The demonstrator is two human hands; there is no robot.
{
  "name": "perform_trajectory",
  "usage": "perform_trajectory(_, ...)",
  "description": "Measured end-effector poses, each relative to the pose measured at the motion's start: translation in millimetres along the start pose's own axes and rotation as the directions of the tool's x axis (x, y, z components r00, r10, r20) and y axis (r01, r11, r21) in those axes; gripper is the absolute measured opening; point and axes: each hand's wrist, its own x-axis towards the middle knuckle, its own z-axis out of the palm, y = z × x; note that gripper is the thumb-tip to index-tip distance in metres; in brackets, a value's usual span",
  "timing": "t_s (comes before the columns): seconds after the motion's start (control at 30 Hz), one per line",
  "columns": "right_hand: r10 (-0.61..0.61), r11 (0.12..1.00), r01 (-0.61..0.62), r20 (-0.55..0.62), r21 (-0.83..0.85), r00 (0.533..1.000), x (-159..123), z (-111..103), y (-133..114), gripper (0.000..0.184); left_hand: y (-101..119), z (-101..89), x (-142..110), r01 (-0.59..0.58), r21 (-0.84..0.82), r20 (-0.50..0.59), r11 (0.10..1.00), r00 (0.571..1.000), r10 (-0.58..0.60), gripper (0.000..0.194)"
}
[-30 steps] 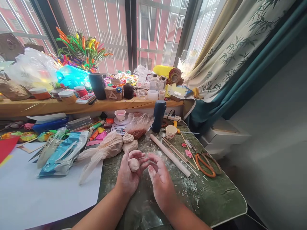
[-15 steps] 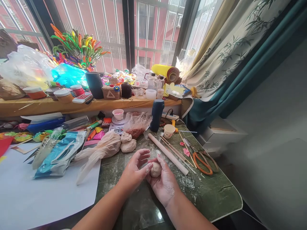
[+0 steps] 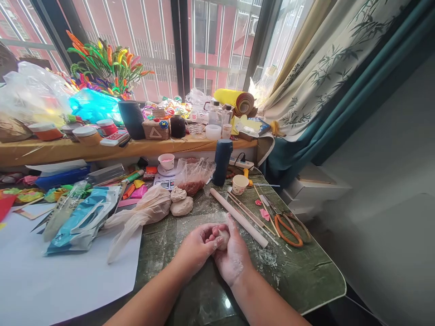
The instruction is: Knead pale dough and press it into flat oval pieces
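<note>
Both of my hands are cupped together over the green tabletop [image 3: 299, 276], pressing a small pale ball of dough [image 3: 223, 236] between them. My left hand [image 3: 197, 246] curls round it from the left and my right hand [image 3: 234, 256] wraps it from the right; only a sliver of the ball shows. Both hands are dusted with flour. Two more lumps of dough [image 3: 181, 202] lie just beyond my hands. A wooden rolling pin [image 3: 238, 217] lies slanted to the right of them.
Orange-handled scissors [image 3: 288, 228] and thin sticks [image 3: 253, 213] lie right of the pin, near a paper cup [image 3: 239, 184]. A plastic bag with red filling [image 3: 194, 174], a dark bottle [image 3: 222, 161], a white bag [image 3: 142, 213] and blue packets [image 3: 81, 217] crowd the far and left side. White paper [image 3: 50, 276] covers the left.
The dough ball passed from my left palm into my right hand, and both hands have closed together round it, a little further right and nearer to me.
</note>
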Motion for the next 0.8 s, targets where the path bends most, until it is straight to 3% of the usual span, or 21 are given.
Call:
perform_trajectory(0.1, 0.040, 0.997, -0.037, -0.035, 0.073, 0.999, 3, 4, 1, 0.043, 3, 3.5, -1, -0.024, 0.038, -0.036, 0.999, 0.999, 0.026, 0.032)
perform_trajectory(0.27, -0.021, 0.996, 0.027, -0.074, 0.082, 0.997, 7, 6, 6, 0.050, 3, 7.5, -3, -0.099, 0.131, -0.065, 0.986, 0.992, 0.109, 0.043)
perform_trajectory(0.4, -0.009, 0.996, 0.013, -0.036, 0.090, 0.999, 5, 3, 8, 0.049, 3, 7.5, -7, -0.105, 0.189, -0.075, 0.976, 0.990, 0.121, 0.041)
perform_trajectory(0.5, 0.033, 0.994, -0.040, 0.065, 0.101, 0.997, 1, 4, 2, 0.045, 0, 2.6, -7, -0.111, 0.073, -0.107, 0.991, 0.987, 0.118, 0.043)
perform_trajectory(0.57, 0.024, 0.997, -0.033, 0.129, 0.072, 0.991, -5, 6, -7, 0.041, -3, -2.7, -3, -0.102, -0.135, -0.116, 0.986, 0.989, 0.087, 0.049)
perform_trajectory(0.63, -0.043, 0.999, 0.045, 0.188, -0.007, 0.981, -11, 8, -17, 0.043, -5, -8.1, 2, -0.070, -0.371, -0.125, 0.926, 0.992, 0.025, 0.050)
perform_trajectory(0.7, -0.206, 0.963, 0.239, 0.240, -0.121, 0.949, -19, 8, -26, 0.050, -3, -12.0, 6, -0.036, -0.544, -0.131, 0.838, 0.991, -0.042, 0.050)
perform_trajectory(0.73, -0.314, 0.909, 0.369, 0.266, -0.192, 0.911, -22, 8, -29, 0.053, -2, -13.2, 7, -0.020, -0.604, -0.127, 0.797, 0.989, -0.072, 0.050)
perform_trajectory(0.8, -0.486, 0.709, 0.610, 0.381, -0.355, 0.787, -29, 5, -32, 0.056, 3, -14.2, 5, 0.033, -0.699, -0.078, 0.715, 0.989, -0.123, 0.053)
